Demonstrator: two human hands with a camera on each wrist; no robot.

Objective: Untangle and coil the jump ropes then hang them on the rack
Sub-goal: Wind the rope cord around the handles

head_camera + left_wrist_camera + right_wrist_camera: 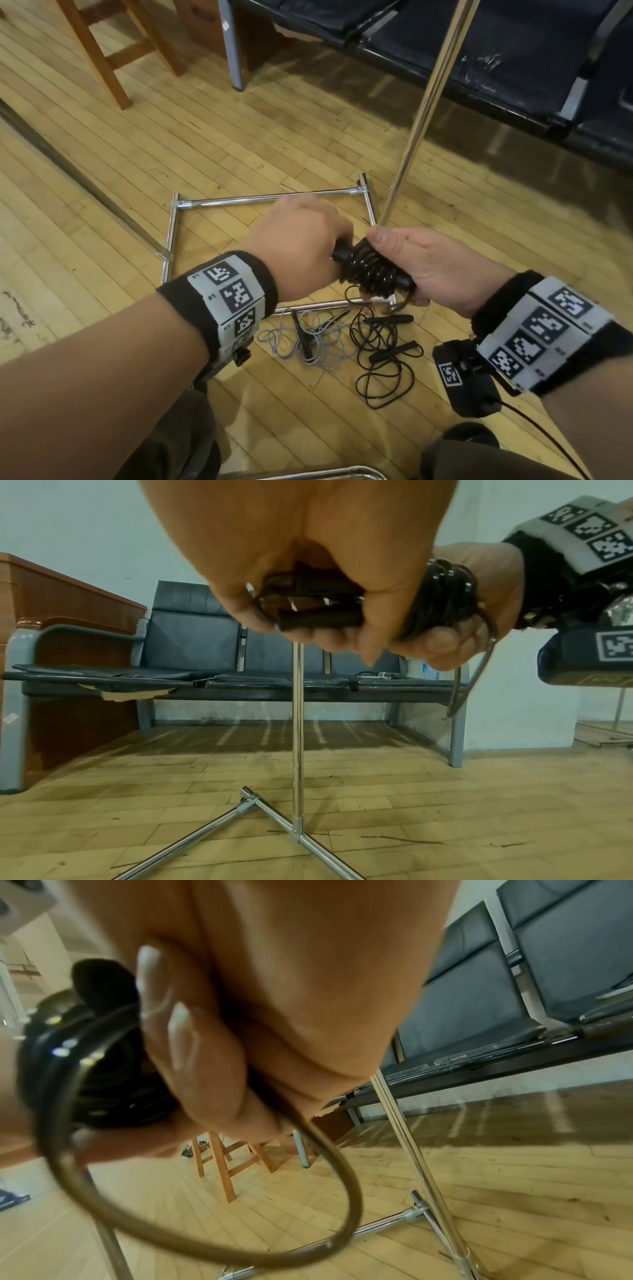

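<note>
Coiled jump rope (371, 270) between both hands

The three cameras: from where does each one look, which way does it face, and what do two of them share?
Head: sits high, looks down at the floor; shows both forearms, left hand and right hand gripping the coiled black rope, loose ropes below.
Left wrist: sits low, faces the bench along the fingers; shows both hands.
Right wrist: sits low, tilted, faces the bench; shows curled fingers.
Shared: both wrist views show the rack upright pole.
</note>
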